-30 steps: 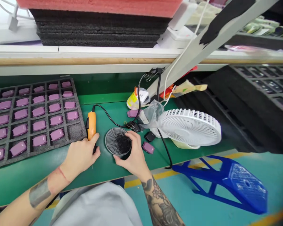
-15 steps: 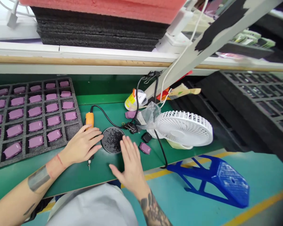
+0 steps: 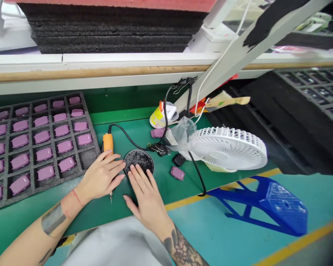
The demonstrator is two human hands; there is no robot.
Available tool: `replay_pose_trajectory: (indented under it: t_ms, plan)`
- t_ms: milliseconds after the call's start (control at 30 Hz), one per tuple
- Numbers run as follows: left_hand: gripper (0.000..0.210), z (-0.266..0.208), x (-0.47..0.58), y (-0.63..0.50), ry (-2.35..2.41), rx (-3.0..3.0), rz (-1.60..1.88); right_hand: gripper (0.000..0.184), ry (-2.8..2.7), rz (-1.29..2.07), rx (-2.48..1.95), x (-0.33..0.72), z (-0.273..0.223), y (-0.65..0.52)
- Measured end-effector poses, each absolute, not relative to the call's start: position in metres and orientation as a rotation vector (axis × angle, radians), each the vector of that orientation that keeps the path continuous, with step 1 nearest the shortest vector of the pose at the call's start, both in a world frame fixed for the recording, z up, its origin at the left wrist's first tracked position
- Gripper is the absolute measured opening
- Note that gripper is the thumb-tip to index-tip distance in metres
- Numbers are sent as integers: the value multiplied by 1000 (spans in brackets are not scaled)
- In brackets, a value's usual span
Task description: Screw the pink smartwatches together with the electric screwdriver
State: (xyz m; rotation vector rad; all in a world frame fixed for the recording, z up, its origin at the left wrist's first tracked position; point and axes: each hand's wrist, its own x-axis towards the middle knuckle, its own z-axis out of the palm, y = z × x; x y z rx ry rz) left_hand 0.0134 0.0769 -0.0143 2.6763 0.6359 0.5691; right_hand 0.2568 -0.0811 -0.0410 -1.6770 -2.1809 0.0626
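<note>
A round black perforated dish [image 3: 139, 160] with small dark bits in it sits on the green table. My right hand [image 3: 144, 194] lies open with its fingertips over the dish's near edge, holding nothing. To the left, my left hand [image 3: 103, 175] is open too, fingers stretched toward the dish's left rim. Partly under it lies an electric screwdriver with an orange end [image 3: 108, 143] and a black cord; its tip shows below the hand. Right of the dish are a purple rectangular case [image 3: 177, 173] and a black case [image 3: 179, 159].
A grey foam tray [image 3: 86, 159] with several purple cases stands at the left. On the right are a white fan [image 3: 229, 149], a yellow-labelled cup [image 3: 157, 117] and a blue frame [image 3: 283, 205] beyond the table edge. Stacked black foam [image 3: 111, 29] sits on the shelf.
My right hand has moved from the dish's right side to its near edge, covering part of it. The left hand stays over the screwdriver. The whole view has shifted slightly.
</note>
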Motion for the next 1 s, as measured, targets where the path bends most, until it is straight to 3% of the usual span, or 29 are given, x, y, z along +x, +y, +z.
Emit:
replay_pose_trajectory:
  t_ms: [300, 700, 1000]
  plan:
    - [42, -15, 12, 77, 660, 2655, 564, 76, -1939, -1, -1973, 269, -54, -66]
    - [41, -15, 14, 79, 620, 2729, 654, 58, -2270, -80, -1623, 263, -34, -70]
    - [44, -20, 11, 82, 626, 2710, 604, 68, -2046, -62, -1847, 258, -53, -43]
